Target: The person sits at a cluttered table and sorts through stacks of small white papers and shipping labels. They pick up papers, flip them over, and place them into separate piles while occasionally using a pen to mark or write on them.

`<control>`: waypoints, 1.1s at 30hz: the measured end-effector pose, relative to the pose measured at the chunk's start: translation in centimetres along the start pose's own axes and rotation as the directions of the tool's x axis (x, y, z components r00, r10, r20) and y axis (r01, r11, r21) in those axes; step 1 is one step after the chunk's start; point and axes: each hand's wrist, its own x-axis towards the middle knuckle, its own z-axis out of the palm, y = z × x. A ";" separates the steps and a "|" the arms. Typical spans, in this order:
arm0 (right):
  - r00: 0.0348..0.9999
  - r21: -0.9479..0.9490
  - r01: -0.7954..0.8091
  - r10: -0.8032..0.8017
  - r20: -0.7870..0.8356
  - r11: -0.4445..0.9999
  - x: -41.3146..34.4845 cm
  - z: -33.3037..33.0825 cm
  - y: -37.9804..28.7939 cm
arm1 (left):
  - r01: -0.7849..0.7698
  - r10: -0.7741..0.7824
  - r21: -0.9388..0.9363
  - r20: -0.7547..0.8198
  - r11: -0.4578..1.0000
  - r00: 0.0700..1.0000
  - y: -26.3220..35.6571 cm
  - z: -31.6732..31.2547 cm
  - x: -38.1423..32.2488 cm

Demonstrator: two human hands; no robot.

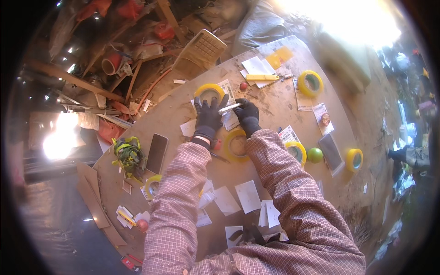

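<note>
My left hand (209, 115), in a dark glove, lies with spread fingers over the near edge of a yellow tape roll (209, 86) and beside a printed label sheet (231, 122). My right hand (246, 113), also gloved, is closed around a white pen-like stick (229, 108), whose tip points toward the left hand. Whether the left fingers touch the stick cannot be told. Just below the hands lies another tape roll (236, 146), partly hidden by the right sleeve. A small red ball-like object (243, 86) rests above the right hand.
The table (192, 172) also holds a yellow-handled cutter (262, 77), more tape rolls (310, 83), a green ball-like object (314, 155), a dark phone (157, 153), a green-yellow bundle (129, 156) and scattered white papers (248, 197). Clutter and a plastic crate (199, 55) lie beyond the edge.
</note>
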 end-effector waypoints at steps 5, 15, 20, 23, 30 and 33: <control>0.999 0.063 0.027 -0.025 -0.032 0.998 0.5 0.5 1.3 | -0.006 0.008 0.046 -0.052 0.999 0.999 0.3 -0.1 0.3; 0.989 0.071 0.068 -0.058 -0.140 0.995 0.4 -0.9 0.4 | 0.064 -0.061 -0.029 0.083 0.998 0.995 0.5 -1.4 0.2; 0.987 0.095 0.126 -0.115 -0.114 0.988 1.9 -0.8 1.5 | 0.061 -0.059 -0.017 0.101 0.998 0.993 0.9 -1.7 0.5; 0.989 0.110 0.136 -0.128 -0.073 0.985 2.2 -0.8 1.8 | 0.045 -0.048 0.037 0.082 0.998 0.996 1.0 -1.8 0.4; 0.979 0.020 0.186 -0.183 -0.089 0.982 1.1 -0.1 -0.1 | 0.033 -0.032 0.056 -0.021 0.998 0.999 0.4 -0.3 -0.1; 0.995 0.093 0.096 -0.092 -0.043 0.991 1.0 -0.4 -0.1 | 0.013 -0.010 0.058 -0.047 0.998 0.999 0.3 0.1 -0.2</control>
